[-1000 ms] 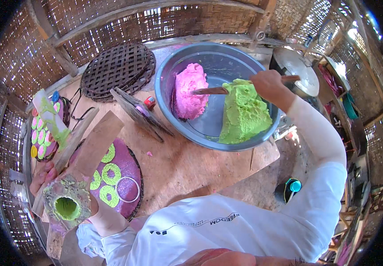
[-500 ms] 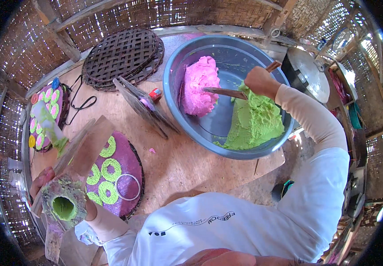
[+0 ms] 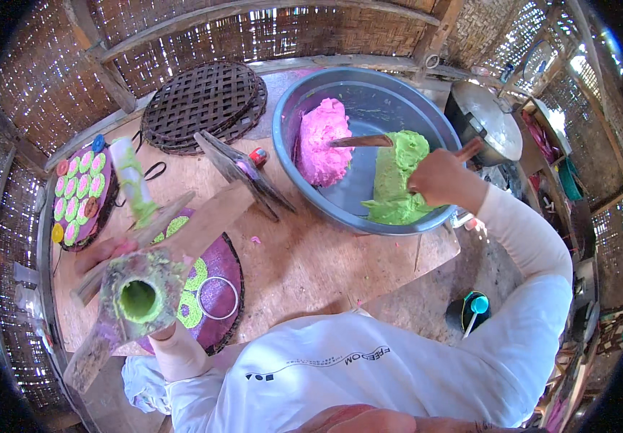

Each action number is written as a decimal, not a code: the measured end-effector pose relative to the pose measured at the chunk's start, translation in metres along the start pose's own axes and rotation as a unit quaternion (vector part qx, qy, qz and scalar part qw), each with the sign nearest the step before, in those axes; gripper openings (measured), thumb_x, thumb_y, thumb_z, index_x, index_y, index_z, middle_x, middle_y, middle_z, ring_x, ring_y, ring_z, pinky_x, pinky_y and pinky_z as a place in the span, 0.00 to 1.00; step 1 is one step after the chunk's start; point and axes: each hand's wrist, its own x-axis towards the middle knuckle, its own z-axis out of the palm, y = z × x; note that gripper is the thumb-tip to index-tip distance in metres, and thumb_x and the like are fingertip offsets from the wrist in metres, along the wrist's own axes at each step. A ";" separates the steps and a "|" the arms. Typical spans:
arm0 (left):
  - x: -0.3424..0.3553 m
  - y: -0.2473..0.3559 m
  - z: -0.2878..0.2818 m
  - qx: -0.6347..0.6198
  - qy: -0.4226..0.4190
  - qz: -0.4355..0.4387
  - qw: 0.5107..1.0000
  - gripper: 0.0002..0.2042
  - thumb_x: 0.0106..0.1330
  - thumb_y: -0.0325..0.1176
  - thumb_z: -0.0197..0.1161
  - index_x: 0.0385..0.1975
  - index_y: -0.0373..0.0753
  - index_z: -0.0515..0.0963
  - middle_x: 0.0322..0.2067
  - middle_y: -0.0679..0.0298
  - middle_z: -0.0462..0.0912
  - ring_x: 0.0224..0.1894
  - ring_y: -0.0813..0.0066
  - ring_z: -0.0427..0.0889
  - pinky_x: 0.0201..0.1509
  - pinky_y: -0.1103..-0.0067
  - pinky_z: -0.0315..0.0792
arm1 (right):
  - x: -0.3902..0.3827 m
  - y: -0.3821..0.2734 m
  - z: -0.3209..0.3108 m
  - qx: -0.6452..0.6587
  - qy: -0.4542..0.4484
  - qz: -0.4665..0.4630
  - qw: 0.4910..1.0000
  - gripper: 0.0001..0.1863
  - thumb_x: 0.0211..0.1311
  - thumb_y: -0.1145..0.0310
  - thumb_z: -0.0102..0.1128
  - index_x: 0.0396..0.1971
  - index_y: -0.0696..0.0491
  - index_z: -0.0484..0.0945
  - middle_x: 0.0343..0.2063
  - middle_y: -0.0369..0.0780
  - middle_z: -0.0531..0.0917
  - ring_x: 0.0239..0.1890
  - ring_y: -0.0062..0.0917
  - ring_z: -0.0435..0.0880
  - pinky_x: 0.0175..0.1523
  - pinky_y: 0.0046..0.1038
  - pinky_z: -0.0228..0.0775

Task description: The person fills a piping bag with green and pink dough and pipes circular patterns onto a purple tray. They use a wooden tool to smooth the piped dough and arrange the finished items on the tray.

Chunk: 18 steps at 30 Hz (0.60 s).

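My left hand [image 3: 109,254] is closed around a wooden dough press [image 3: 181,268], partly smeared by motion. Its round opening [image 3: 139,300] faces up, with green residue inside. A pale plunger [image 3: 132,180] smeared with green sticks out beyond it. My right hand [image 3: 444,177] grips a wooden paddle [image 3: 470,149] by its handle, at the green dough [image 3: 402,177] in a blue-grey basin [image 3: 304,189]; the dough hides its blade. Pink dough [image 3: 323,141] sits at the basin's left, with another wooden stick [image 3: 362,141] resting against it.
Below the press lies a purple round tray [image 3: 225,265] with green rings and a white hoop [image 3: 218,297]. Another tray [image 3: 103,164] of pink-and-green rounds stands far left. Woven racks [image 3: 203,105], a second wooden press [image 3: 243,173] and a red can [image 3: 257,156] are on the table; a pot [image 3: 488,123] stands right.
My right hand has moved right and nearer, over the green dough's right side. The press in my left hand has swung right, across the purple tray. The whole view has shifted slightly.
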 end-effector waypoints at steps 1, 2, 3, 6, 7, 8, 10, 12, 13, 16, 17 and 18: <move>0.000 -0.001 0.004 -0.028 -0.005 -0.002 1.000 0.17 0.54 0.38 0.62 0.40 0.38 0.71 0.38 0.60 0.65 0.41 0.67 0.71 0.44 0.74 0.70 | -0.017 0.001 -0.011 0.019 0.011 0.017 1.000 0.04 0.39 0.68 0.58 0.19 0.47 0.81 0.16 0.41 0.80 0.23 0.36 0.81 0.27 0.35 0.70; 0.001 -0.001 0.008 -0.054 -0.012 -0.002 0.998 0.17 0.52 0.37 0.63 0.40 0.38 0.71 0.38 0.60 0.65 0.41 0.68 0.71 0.43 0.74 0.70 | -0.037 0.001 -0.027 0.039 0.022 0.059 0.997 0.05 0.41 0.67 0.57 0.21 0.45 0.81 0.16 0.40 0.79 0.23 0.36 0.81 0.27 0.35 0.70; 0.002 -0.002 0.013 -0.083 -0.018 -0.003 0.996 0.17 0.51 0.35 0.65 0.40 0.39 0.72 0.37 0.60 0.66 0.41 0.68 0.71 0.42 0.74 0.70 | -0.059 0.000 -0.044 0.058 0.032 0.104 0.992 0.06 0.43 0.66 0.57 0.23 0.44 0.82 0.16 0.40 0.79 0.22 0.36 0.80 0.27 0.36 0.69; 0.011 0.007 0.031 0.034 -0.071 0.064 0.995 0.19 0.45 0.32 0.68 0.38 0.39 0.71 0.36 0.60 0.67 0.39 0.68 0.71 0.39 0.75 0.69 | -0.099 -0.011 -0.083 0.100 0.192 0.122 0.969 0.07 0.48 0.65 0.56 0.28 0.46 0.82 0.18 0.40 0.79 0.23 0.36 0.80 0.28 0.36 0.69; 0.009 0.005 0.037 0.053 -0.097 0.067 0.992 0.20 0.43 0.31 0.69 0.37 0.39 0.71 0.35 0.59 0.68 0.39 0.69 0.71 0.38 0.75 0.69 | -0.106 -0.019 -0.097 0.134 0.240 0.115 0.955 0.07 0.50 0.65 0.56 0.28 0.46 0.81 0.18 0.41 0.79 0.23 0.37 0.79 0.28 0.36 0.69; 0.005 -0.005 0.044 0.059 -0.150 0.090 0.983 0.19 0.42 0.32 0.69 0.36 0.40 0.71 0.35 0.60 0.69 0.39 0.68 0.71 0.38 0.75 0.68 | -0.109 -0.028 -0.107 0.170 0.289 0.103 0.936 0.07 0.51 0.66 0.56 0.29 0.47 0.81 0.19 0.41 0.79 0.23 0.37 0.79 0.28 0.36 0.69; -0.002 -0.016 0.070 -0.027 -0.198 -0.034 0.979 0.20 0.41 0.36 0.70 0.35 0.42 0.72 0.34 0.60 0.70 0.39 0.67 0.70 0.37 0.74 0.67 | -0.113 -0.045 -0.120 0.225 0.331 0.087 0.912 0.07 0.51 0.67 0.56 0.29 0.48 0.81 0.19 0.42 0.79 0.23 0.38 0.79 0.28 0.37 0.68; 0.001 0.000 0.092 -0.106 -0.203 -0.111 0.967 0.23 0.39 0.41 0.71 0.37 0.43 0.73 0.33 0.61 0.71 0.37 0.64 0.71 0.36 0.73 0.67 | -0.109 -0.056 -0.118 0.252 0.402 0.053 0.878 0.07 0.52 0.66 0.56 0.31 0.48 0.80 0.19 0.42 0.79 0.22 0.37 0.79 0.27 0.36 0.68; 0.004 0.007 0.094 -0.091 -0.217 -0.044 0.971 0.25 0.38 0.43 0.71 0.39 0.43 0.73 0.34 0.61 0.71 0.37 0.63 0.71 0.36 0.72 0.67 | -0.105 -0.060 -0.122 0.228 0.401 0.051 0.886 0.08 0.52 0.66 0.56 0.31 0.48 0.80 0.19 0.41 0.79 0.22 0.37 0.78 0.26 0.36 0.67; 0.015 0.017 0.098 -0.007 -0.234 0.038 0.971 0.28 0.37 0.46 0.70 0.40 0.42 0.72 0.35 0.59 0.71 0.35 0.59 0.72 0.35 0.70 0.68 | -0.087 -0.074 -0.135 0.164 0.428 0.037 0.888 0.08 0.50 0.66 0.55 0.31 0.47 0.80 0.17 0.39 0.79 0.20 0.34 0.79 0.23 0.35 0.67; 0.019 0.023 0.094 0.043 -0.235 0.036 0.970 0.28 0.38 0.47 0.70 0.40 0.42 0.71 0.35 0.58 0.71 0.36 0.59 0.72 0.36 0.70 0.68 | -0.080 -0.083 -0.140 0.140 0.433 0.035 0.890 0.09 0.49 0.67 0.55 0.31 0.48 0.80 0.17 0.39 0.79 0.20 0.33 0.79 0.23 0.34 0.67; 0.021 0.029 0.094 0.084 -0.237 0.034 0.967 0.28 0.39 0.47 0.69 0.40 0.42 0.71 0.35 0.58 0.71 0.36 0.59 0.72 0.37 0.70 0.68 | -0.073 -0.093 -0.144 0.114 0.435 0.038 0.892 0.09 0.48 0.67 0.55 0.31 0.48 0.79 0.16 0.39 0.79 0.20 0.32 0.80 0.22 0.33 0.68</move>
